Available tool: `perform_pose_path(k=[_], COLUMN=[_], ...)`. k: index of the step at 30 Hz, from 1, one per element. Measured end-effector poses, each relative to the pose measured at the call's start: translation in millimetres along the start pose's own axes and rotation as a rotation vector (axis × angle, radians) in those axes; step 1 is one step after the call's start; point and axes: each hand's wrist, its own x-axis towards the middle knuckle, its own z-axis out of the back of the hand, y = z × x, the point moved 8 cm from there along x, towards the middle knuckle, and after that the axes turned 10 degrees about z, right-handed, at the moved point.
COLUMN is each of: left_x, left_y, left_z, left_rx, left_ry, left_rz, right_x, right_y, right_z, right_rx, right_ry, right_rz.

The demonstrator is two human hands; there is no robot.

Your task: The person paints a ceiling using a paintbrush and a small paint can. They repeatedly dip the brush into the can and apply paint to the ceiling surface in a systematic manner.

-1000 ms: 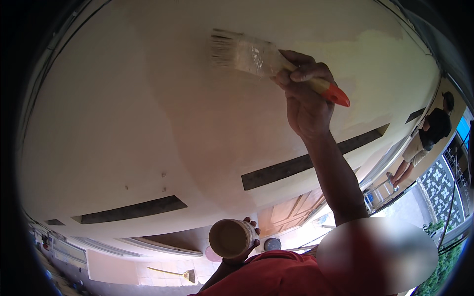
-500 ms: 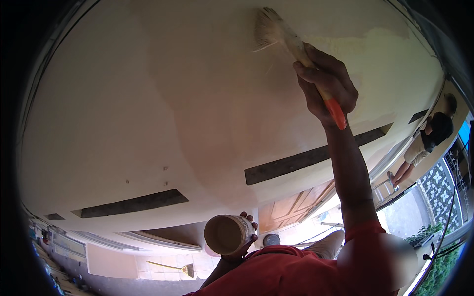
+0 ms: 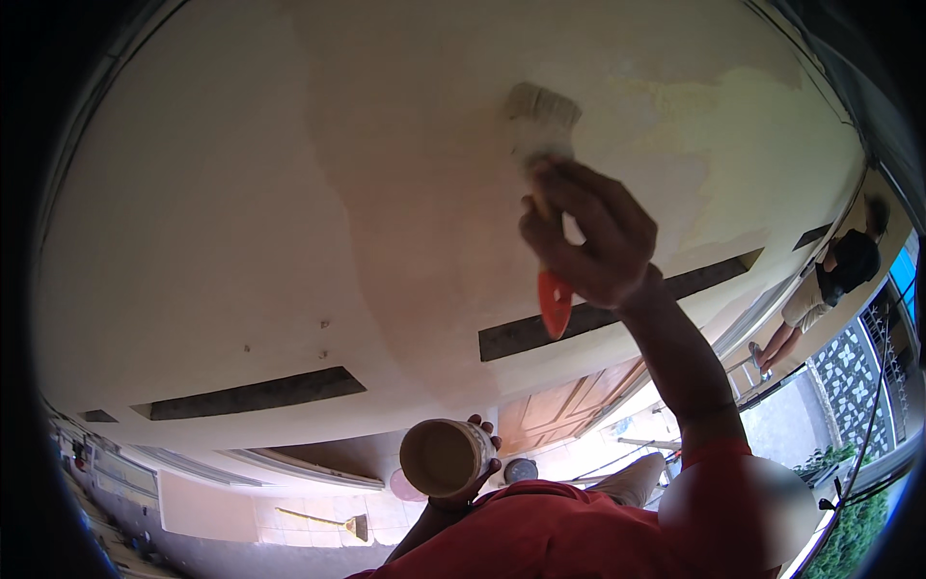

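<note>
Raised in front of me, my right hand (image 3: 600, 232) is closed round the handle of a wide paintbrush (image 3: 546, 114). Its bristles point up against the wall (image 3: 424, 193), and the handle's orange end sticks out below my fist. The brush is slightly blurred. Low and close to my body, my left hand (image 3: 482, 458) grips a round pale tub (image 3: 442, 457) from its right side. Liquid of a beige tint seems to lie inside it, though the depth cannot be made out. Damp-looking pinkish patches spread over the cream wall around the brush.
Dark slots (image 3: 617, 301) are cut in the wall's lower part. Beneath are a wooden panelled door (image 3: 569, 400), a dark bucket (image 3: 521, 470) and a broom (image 3: 357, 526) on the tiled floor. At far right a person in a black shirt (image 3: 853, 262) stands on a ladder.
My right hand has come down and to the left with the brush. Its bristles now show broad side on, lower on the wall. The left hand and tub have barely moved.
</note>
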Motion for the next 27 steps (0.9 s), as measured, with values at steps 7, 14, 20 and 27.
perform_pose_path(k=[7, 14, 20, 27], left_x=[1, 8, -11, 4], left_y=[-2, 4, -12, -12], left_z=[9, 5, 25, 9], left_rx=[-0.015, 0.041, 0.075, 0.914], left_ry=[0.006, -0.107, -0.067, -0.581], left_rz=[-0.007, 0.017, -0.039, 0.006], right_x=[18, 66, 51, 16], right_y=[33, -113, 16, 52], right_z=[4, 29, -28, -29], right_rx=[0.488, 0.514, 0.077, 0.848], right_ry=[0.090, -0.207, 0.110, 0.172], right_rz=[-0.090, -0.315, 0.131, -0.070])
